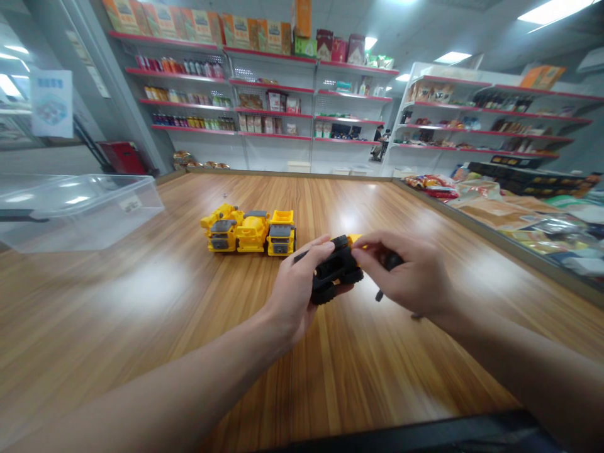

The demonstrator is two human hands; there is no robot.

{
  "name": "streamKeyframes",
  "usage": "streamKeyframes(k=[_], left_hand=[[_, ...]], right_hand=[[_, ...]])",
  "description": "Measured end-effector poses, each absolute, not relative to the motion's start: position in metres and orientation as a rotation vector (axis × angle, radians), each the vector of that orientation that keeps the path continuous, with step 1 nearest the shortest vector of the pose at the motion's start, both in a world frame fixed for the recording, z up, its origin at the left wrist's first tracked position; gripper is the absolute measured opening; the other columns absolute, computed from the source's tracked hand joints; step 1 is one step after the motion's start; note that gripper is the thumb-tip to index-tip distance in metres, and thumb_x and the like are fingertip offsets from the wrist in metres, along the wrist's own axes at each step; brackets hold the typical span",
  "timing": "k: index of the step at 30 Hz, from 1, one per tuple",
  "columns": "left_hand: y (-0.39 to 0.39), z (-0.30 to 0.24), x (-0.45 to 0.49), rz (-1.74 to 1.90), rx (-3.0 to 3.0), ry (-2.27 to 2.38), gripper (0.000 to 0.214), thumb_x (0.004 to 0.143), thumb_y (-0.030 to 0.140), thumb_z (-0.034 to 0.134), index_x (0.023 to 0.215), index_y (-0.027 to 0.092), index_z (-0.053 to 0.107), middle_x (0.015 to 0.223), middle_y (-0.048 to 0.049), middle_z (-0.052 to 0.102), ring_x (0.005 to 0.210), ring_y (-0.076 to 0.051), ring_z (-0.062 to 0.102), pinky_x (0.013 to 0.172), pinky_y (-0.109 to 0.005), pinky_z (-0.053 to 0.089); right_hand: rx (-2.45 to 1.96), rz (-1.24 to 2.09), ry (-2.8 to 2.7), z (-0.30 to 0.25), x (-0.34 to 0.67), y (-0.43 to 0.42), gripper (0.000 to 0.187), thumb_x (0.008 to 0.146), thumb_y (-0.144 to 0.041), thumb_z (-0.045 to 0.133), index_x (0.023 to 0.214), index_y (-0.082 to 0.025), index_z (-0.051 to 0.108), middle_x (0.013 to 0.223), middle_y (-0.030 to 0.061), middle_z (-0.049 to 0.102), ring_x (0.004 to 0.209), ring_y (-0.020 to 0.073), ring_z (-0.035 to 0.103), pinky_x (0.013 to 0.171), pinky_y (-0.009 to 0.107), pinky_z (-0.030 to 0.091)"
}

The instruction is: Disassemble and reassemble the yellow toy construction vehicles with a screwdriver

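Note:
My left hand (299, 286) is wrapped round a toy truck (335, 267), its black wheeled underside turned up toward me. At the truck's far right end, a yellow part (355, 239) shows beside the fingertips of my right hand (408, 270). Those right fingers are pinched together against that end; what lies between them is too small to make out. A dark rounded piece (392, 260) shows under the right hand, its kind unclear. Left of the hands, a yellow dump truck (282, 234), a yellow mixer truck (253, 231) and another yellow construction truck (221, 231) stand in a row.
Small dark pieces (379, 296) lie by my right hand on the wooden table (189, 352). A clear plastic bin (85, 211) stands at the left. Bagged goods (509, 214) lie beyond the table's right edge. Stocked shelves (268, 113) line the back, where a distant person (379, 141) is visible.

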State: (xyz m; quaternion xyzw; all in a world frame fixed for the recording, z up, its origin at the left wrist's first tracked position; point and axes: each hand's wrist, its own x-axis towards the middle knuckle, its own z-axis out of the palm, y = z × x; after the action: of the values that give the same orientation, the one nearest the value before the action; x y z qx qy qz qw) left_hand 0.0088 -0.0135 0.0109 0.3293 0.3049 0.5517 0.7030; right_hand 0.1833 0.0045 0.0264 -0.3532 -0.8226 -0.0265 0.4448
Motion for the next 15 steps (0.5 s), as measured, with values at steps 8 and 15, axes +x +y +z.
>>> streamKeyframes(k=[8, 15], left_hand=[[-0.006, 0.008, 0.002, 1.180, 0.604, 0.602, 0.022, 0.080, 0.024, 0.064, 0.097, 0.013, 0.070, 0.091, -0.0108, 0.075, 0.075, -0.021, 0.072, 0.062, -0.028, 0.060], [-0.005, 0.008, 0.001, 1.136, 0.672, 0.625, 0.021, 0.077, 0.019, 0.068, 0.097, 0.016, 0.068, 0.087, -0.0077, 0.073, 0.076, -0.018, 0.070, 0.066, -0.030, 0.061]], right_hand=[[-0.918, 0.500, -2.164, 0.032, 0.202, 0.031, 0.041, 0.082, -0.012, 0.057, 0.123, -0.017, 0.062, 0.115, 0.0099, 0.059, 0.050, 0.0018, 0.049, 0.044, 0.019, 0.039], [-0.722, 0.655, -2.278, 0.022, 0.202, 0.036, 0.059, 0.075, -0.016, 0.072, 0.131, -0.021, 0.054, 0.123, 0.0108, 0.057, 0.060, 0.0048, 0.053, 0.047, 0.017, 0.042]])
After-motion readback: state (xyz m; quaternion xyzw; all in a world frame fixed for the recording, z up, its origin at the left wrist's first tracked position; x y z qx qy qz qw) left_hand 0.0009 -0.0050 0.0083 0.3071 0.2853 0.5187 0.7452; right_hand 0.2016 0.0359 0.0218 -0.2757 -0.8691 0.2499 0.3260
